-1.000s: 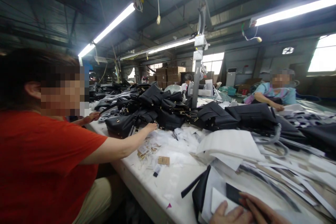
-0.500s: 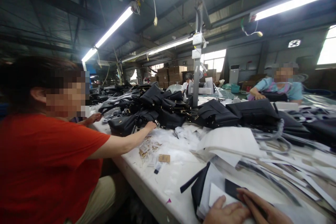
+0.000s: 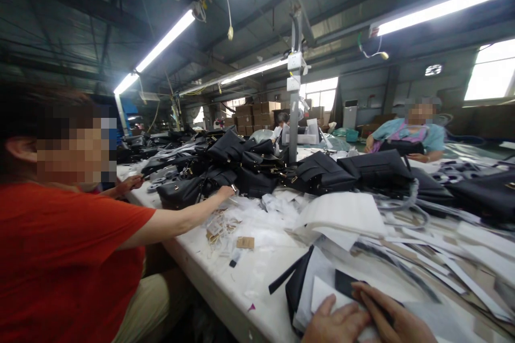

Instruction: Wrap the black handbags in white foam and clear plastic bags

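Note:
At the bottom of the head view, a black bag lies on the white tabletop, with white foam wrap and a white sheet over it. My left hand rests on the sheet with its fingers apart. Beside it, my right hand has its fingers pressed together around the edge of a dark flap of the bag. The frame's lower edge cuts off both wrists and part of the bag. A loose black strap sticks out to the left.
White foam sheets and paper strips lie beyond my hands. Black bags are piled along the table around a metal post. A co-worker in red reaches in from the left; another person in blue sits opposite.
The view has turned slightly right, so everything sits further left. The person opposite has drawn an arm down and back. My hands keep nearly the same pose on the bag.

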`<state>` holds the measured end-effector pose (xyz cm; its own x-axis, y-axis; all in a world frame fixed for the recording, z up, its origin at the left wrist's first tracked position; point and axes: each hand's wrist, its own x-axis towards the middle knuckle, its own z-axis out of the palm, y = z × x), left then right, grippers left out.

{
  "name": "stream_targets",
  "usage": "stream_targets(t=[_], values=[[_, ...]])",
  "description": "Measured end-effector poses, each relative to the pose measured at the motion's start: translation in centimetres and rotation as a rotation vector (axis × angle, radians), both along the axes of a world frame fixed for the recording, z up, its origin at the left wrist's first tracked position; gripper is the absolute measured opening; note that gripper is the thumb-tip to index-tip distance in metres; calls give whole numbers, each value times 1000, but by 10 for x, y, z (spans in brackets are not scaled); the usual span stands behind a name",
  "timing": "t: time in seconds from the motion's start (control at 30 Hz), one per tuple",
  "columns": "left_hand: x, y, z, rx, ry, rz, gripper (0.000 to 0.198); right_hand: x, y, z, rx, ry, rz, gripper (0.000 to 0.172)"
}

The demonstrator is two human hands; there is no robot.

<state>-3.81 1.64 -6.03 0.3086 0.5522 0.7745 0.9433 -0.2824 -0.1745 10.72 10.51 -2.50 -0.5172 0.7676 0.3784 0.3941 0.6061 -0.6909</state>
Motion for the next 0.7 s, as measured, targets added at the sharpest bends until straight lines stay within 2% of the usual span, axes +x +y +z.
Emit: stream_targets(t=[0.17, 0.27, 0.33, 0.53, 0.6, 0.7], values=[[5, -1, 2, 176, 73, -36, 22, -6, -10, 6, -34, 18, -50, 35], [17, 1, 1, 70, 213, 36, 16, -6, -16, 15, -28, 31, -82, 34], [23, 1, 5, -18, 284, 48, 19, -5, -19, 21, -36, 51, -111, 35], [7, -2, 27, -166, 298, -148, 28, 0, -24, 28, -81, 177, -214, 39], [1, -6, 27, -197, 262, -195, 34, 0, -26, 27, -81, 201, -219, 39], [1, -8, 19, -116, 174, -186, 35, -1, -31, 30, -59, 191, -205, 38]])
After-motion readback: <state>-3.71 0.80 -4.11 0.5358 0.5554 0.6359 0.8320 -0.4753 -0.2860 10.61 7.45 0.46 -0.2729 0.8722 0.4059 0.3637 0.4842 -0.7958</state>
